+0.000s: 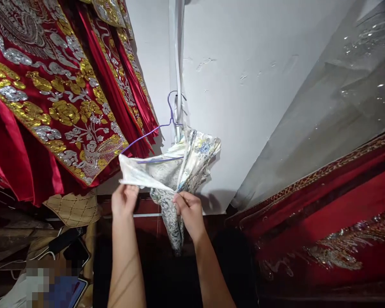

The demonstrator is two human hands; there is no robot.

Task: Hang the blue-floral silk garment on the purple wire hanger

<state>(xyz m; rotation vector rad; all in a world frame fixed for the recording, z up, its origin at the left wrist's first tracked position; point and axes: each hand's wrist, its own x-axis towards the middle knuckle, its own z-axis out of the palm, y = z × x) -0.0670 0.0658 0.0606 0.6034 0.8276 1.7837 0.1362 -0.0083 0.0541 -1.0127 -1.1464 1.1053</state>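
A pale, flower-patterned garment (199, 149) hangs on a thin purple wire hanger (147, 133), whose hook is at a strip running down the wall. Only the hanger's left arm and part of its lower bar show; cloth covers the rest. My left hand (125, 199) pinches the garment's white edge below the hanger's left end. With thumb and fingers closed, my right hand (188, 209) grips the cloth near the middle. The edge stretches between both hands. The garment's lower part dangles between my forearms.
Red costumes with gold and silver sequins (64, 111) hang at the left. Plastic sheeting (308, 128) covers the right side, above more red embroidered cloth (356, 192). A white wall (244, 42) stands behind. A phone (77, 252) and cables lie at the lower left.
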